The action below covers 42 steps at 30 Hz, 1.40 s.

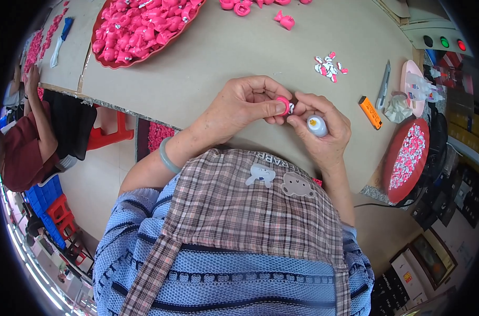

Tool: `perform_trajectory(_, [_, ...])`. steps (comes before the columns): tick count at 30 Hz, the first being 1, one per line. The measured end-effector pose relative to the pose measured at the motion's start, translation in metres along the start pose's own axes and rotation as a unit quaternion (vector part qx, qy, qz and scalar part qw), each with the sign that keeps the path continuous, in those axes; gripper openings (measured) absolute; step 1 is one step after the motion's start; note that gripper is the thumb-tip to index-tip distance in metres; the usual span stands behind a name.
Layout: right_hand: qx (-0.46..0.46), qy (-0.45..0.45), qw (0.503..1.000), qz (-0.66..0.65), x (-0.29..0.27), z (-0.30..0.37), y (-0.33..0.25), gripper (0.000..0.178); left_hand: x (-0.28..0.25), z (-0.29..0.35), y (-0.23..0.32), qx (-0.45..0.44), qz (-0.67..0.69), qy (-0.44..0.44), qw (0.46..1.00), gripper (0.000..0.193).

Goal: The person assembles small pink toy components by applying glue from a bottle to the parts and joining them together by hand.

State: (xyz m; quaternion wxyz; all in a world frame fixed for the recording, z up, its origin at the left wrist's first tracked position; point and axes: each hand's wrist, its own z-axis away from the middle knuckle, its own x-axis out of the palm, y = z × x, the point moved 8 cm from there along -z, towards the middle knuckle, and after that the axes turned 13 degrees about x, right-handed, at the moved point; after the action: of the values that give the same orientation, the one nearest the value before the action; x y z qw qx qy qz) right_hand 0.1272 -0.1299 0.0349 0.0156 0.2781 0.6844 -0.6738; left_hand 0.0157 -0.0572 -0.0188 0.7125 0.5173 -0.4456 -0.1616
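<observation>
Near the frame's center, the left hand (pixel 250 104) pinches a pink toy (pixel 283 105), apparently steadying it, while the right hand (pixel 331 131) curls around a bottle (pixel 317 127), seemingly keeping it ready.

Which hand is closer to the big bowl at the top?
Left. The left hand, holding a pink piece, is below and to the right of the bowl. The right hand, with the bottle, is farther right.
</observation>
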Motion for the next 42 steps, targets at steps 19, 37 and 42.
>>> perform_trajectory(19, [-0.175, 0.076, 0.967, 0.170, 0.008, 0.014, -0.009, 0.024, -0.002, 0.001, 0.002, 0.048, -0.104, 0.037, 0.993, 0.012])
perform_trajectory(37, [-0.167, 0.073, 0.972, 0.148, 0.009, 0.013, 0.000, 0.025, -0.002, -0.001, 0.001, 0.054, -0.125, 0.042, 0.990, 0.011])
perform_trajectory(42, [-0.165, 0.074, 0.973, 0.146, 0.009, 0.013, 0.000, 0.026, -0.002, -0.001, 0.001, 0.059, -0.127, 0.043, 0.989, 0.011])
